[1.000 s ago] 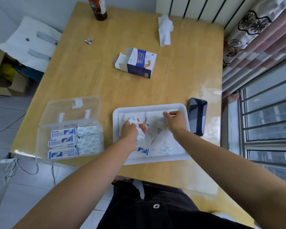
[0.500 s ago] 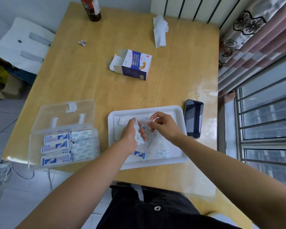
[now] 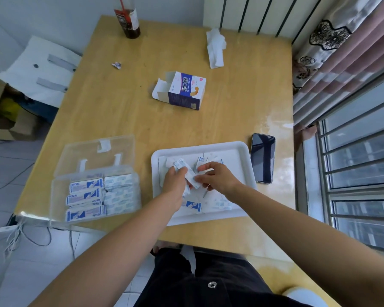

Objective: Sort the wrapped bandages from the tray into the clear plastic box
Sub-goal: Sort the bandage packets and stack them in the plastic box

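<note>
Both hands over tray [image 3: 200,146]. Left hand [image 3: 174,181] curled round a small bundle of bandages [image 3: 182,166], bundle sticks up past the thumb. Right hand [image 3: 218,178] pinches the bundle's lower end with thumb and forefinger, other fingers bent. More bandages lie loose on the tray floor near the front edge. Box [image 3: 56,191] sits left of tray, lid open, near front table edge, rows of bandages stacked inside. Phone [image 3: 263,158] just right of tray. Carton [image 3: 182,90] mid-table, flap open.
</note>
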